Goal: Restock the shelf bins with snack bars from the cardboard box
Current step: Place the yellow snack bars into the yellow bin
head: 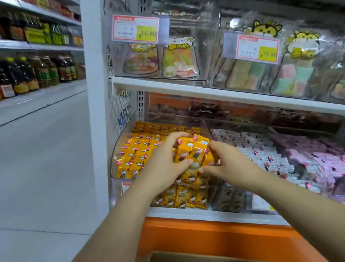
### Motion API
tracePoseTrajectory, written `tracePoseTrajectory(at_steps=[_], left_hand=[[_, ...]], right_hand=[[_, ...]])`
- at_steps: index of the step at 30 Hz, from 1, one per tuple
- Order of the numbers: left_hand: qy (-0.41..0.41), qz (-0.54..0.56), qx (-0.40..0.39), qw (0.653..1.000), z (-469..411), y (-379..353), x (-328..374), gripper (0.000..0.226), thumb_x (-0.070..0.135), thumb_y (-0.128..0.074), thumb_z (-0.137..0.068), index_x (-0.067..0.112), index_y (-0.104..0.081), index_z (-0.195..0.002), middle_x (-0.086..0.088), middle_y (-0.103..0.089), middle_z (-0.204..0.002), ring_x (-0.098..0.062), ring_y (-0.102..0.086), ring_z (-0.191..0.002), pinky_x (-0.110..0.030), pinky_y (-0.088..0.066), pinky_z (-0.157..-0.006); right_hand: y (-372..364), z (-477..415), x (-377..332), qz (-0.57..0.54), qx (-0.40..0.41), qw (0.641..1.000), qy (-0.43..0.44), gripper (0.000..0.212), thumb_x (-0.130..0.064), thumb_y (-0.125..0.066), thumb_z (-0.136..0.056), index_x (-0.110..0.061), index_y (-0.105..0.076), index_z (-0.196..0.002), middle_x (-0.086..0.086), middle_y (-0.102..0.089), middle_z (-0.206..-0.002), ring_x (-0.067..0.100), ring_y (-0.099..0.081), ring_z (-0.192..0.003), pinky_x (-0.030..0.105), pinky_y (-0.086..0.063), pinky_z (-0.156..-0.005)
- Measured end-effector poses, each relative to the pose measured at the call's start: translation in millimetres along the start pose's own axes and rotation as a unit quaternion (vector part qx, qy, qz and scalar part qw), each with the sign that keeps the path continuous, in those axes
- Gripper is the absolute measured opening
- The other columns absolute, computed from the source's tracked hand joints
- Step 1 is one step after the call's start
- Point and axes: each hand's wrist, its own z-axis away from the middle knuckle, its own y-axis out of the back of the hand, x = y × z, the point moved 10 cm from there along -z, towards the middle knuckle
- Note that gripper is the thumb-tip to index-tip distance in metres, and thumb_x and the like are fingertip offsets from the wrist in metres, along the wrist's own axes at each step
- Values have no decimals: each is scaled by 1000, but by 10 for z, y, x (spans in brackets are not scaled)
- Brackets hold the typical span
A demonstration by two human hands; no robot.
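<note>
Head view: lower shelf [215,213]; cardboard box [198,261] below it, contents unseen. Clear bin [115,156] on shelf packed with orange snack bars [140,152]; white-pink packets [249,145] just right. Left hand [163,162] and right hand [229,161] both clamped on bundle [192,156] of same bars over bin front.

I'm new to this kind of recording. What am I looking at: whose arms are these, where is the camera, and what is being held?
There is no machine here. A person wears one wide-angle camera on the head, looking forward and down, so the two bare arms are their own. The left hand and right hand together grip a bundle of yellow snack bars over a clear bin on a shop shelf. That bin already holds the same bars. The bin beside it holds white packets. A cardboard box shows at the bottom edge of the picture.
</note>
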Motion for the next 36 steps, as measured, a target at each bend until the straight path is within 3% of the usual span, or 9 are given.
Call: tracePoseTrajectory(at_steps=[4,9,14,18,21,24,28,32,36], left_hand=[[16,-8,-15,1000,11,-57,-89,53,22,-69,-85,38,-43,-128,16,-56,-108,1,-57,-96,-20,-50,-85],[28,0,7,1000,20,-38,-142,51,20,-68,-86,35,-44,-128,15,-58,-108,-3,-58,-100,-22,-51,-86],[46,-1,8,999,35,13,-249,55,19,-69,-85,34,-42,-132,12,-58,-110,-5,-58,-101,-17,-50,-84],[47,-11,8,999,44,12,-273,56,21,-70,-85,36,-43,-131,11,-57,-113,-6,-57,-103,-17,-49,-83],[43,-13,5,999,44,-39,-254,53,20,-70,-84,40,-44,-126,13,-58,-109,-6,-58,-100,-22,-50,-84],[37,-18,11,999,44,-38,-229,52,20,-70,-84,42,-44,-124,15,-59,-107,-3,-59,-98,-20,-50,-81],[35,2,54,998,29,86,-169,51,21,-68,-86,35,-45,-129,11,-62,-110,-6,-61,-101,-29,-53,-86],[25,16,104,994,46,221,-76,48,24,-66,-87,33,-45,-130,21,-60,-101,4,-59,-94,-15,-49,-78],[27,16,102,994,48,203,-32,47,25,-65,-88,30,-46,-130,24,-57,-95,9,-55,-86,-9,-44,-73]], right_hand=[[-93,13,-34,-21,-62,998,-8,32,-16,-67,-86,-20,-49,-112,-6,-57,-103,7,-56,-87,9,-44,-72],[-294,-68,12,-15,-94,995,-35,52,-13,-68,-84,-18,-40,-128,1,-56,-115,21,-59,-102,39,-51,-90],[-410,-94,4,9,-117,992,-56,56,-16,-69,-84,-15,-37,-130,0,-51,-118,17,-53,-102,25,-46,-86],[-223,-43,-109,-85,-91,992,-35,92,-24,-72,-83,-28,-9,-149,-19,-34,-122,2,-43,-104,-1,-36,-71],[-69,-90,-146,-88,-54,995,-8,72,-26,-66,-87,-27,-24,-145,-12,-44,-124,3,-49,-99,15,-45,-79],[-65,-105,-218,-55,-56,997,25,46,-22,-61,-91,-25,-43,-132,-10,-53,-105,4,-54,-82,24,-51,-74],[-10,-104,-119,-164,-44,985,-2,35,-17,-60,-91,-29,-50,-123,-5,-58,-105,21,-63,-89,43,-57,-76],[334,-109,-109,-215,25,976,16,33,-10,-61,-90,-35,-54,-111,3,-60,-98,13,-63,-79,32,-58,-70],[744,-46,-145,-76,89,992,46,33,-19,-61,-90,-38,-51,-114,-1,-61,-97,22,-63,-81,39,-54,-80]])
